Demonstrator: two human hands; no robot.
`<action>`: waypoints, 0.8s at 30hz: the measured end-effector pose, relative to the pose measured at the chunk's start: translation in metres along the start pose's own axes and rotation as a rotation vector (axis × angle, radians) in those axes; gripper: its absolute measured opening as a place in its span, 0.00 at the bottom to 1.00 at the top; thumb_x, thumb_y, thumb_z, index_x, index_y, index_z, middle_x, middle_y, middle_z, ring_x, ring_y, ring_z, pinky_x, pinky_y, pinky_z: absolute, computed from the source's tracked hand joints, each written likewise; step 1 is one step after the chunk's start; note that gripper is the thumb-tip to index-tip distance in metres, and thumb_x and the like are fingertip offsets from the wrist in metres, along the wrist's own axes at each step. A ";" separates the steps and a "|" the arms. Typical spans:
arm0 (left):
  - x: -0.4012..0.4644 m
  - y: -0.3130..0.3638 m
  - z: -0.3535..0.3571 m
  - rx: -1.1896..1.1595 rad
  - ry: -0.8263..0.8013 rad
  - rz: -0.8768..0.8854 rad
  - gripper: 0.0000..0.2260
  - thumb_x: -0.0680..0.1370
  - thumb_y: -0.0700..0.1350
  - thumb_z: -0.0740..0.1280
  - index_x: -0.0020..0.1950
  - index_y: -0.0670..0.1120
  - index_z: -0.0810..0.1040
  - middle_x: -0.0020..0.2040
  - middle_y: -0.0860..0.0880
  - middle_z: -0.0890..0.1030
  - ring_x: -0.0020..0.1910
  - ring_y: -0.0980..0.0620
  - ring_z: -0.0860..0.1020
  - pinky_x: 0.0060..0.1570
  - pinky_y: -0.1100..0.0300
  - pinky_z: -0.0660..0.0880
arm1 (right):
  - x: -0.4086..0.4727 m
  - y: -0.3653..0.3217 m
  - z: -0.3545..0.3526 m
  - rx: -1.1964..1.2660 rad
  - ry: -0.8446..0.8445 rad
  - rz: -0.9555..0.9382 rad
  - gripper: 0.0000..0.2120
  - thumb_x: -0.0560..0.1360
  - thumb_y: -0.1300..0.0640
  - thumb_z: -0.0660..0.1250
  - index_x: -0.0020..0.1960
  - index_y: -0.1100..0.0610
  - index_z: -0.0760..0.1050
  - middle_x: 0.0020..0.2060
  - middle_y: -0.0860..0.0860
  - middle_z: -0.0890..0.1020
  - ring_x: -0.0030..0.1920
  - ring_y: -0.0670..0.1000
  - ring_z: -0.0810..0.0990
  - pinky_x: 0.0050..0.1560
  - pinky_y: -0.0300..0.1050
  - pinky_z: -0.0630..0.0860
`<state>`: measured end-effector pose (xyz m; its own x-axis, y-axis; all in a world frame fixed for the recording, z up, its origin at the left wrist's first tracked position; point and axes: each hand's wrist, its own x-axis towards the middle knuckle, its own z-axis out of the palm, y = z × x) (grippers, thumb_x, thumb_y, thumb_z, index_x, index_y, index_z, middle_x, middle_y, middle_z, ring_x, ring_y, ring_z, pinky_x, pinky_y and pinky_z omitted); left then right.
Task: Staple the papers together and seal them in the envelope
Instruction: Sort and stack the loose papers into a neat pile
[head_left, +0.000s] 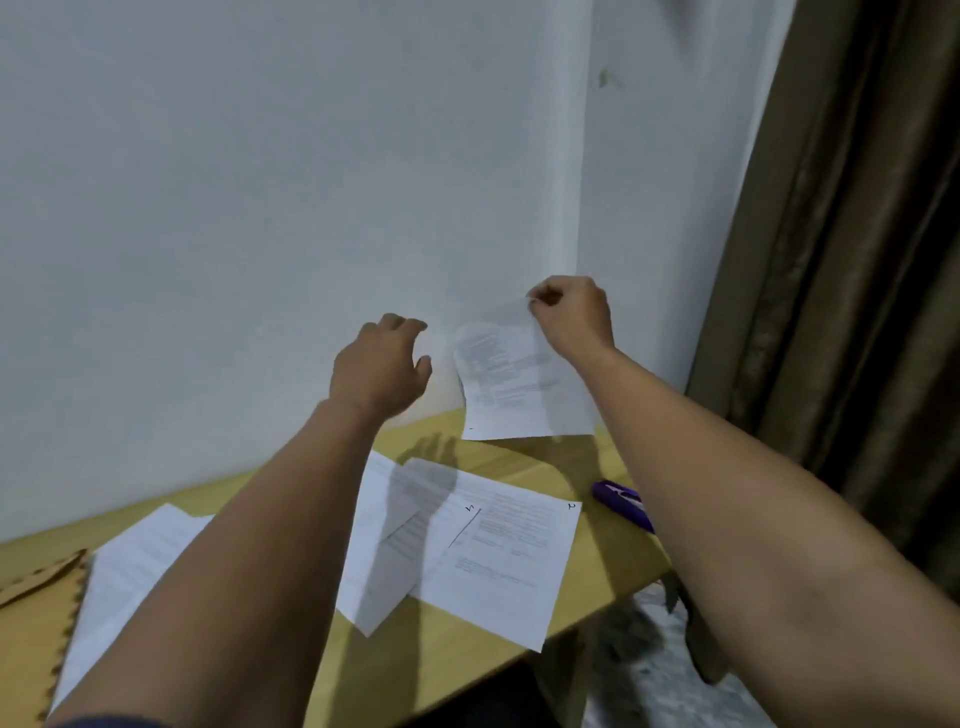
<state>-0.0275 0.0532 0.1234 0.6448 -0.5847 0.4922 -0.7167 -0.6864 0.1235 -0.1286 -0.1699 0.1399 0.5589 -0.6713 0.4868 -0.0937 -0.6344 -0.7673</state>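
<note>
A printed sheet is pinched at its top corner by the right hand; its text is blurred. The left hand is spread loosely, empty, just beside. The purple stapler below is partly hidden by the forearm.

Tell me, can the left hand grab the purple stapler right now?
Probably not easily. The left hand is empty and open, but the purple stapler lies on the table's far right side, partly hidden under the right forearm, which crosses the way while the right hand holds up a sheet.

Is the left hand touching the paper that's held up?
Apart. The head view shows bare wall between the left hand and the lifted paper, pinched by the right hand.
</note>
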 end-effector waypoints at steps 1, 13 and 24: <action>-0.001 -0.002 -0.015 -0.008 0.043 -0.006 0.22 0.80 0.51 0.65 0.75 0.51 0.70 0.72 0.49 0.73 0.68 0.43 0.72 0.54 0.45 0.76 | -0.003 -0.018 -0.003 0.033 -0.012 -0.042 0.05 0.78 0.60 0.72 0.48 0.54 0.87 0.43 0.46 0.87 0.47 0.48 0.85 0.52 0.40 0.80; -0.034 -0.024 -0.146 -0.211 0.121 0.051 0.22 0.78 0.49 0.67 0.72 0.51 0.73 0.67 0.47 0.79 0.64 0.45 0.78 0.64 0.47 0.74 | -0.052 -0.150 -0.031 0.477 -0.329 -0.096 0.06 0.77 0.66 0.74 0.45 0.57 0.84 0.40 0.51 0.85 0.38 0.47 0.84 0.38 0.39 0.81; -0.060 -0.041 -0.086 -0.199 -0.056 0.000 0.12 0.79 0.37 0.63 0.58 0.44 0.84 0.53 0.43 0.84 0.52 0.43 0.81 0.55 0.52 0.77 | -0.081 -0.062 0.009 0.328 -0.500 0.250 0.03 0.79 0.61 0.72 0.52 0.57 0.82 0.47 0.54 0.89 0.39 0.51 0.87 0.46 0.48 0.81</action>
<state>-0.0595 0.1532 0.1626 0.6548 -0.6117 0.4439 -0.7513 -0.5909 0.2939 -0.1610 -0.0728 0.1446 0.8763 -0.4743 0.0845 -0.0585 -0.2790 -0.9585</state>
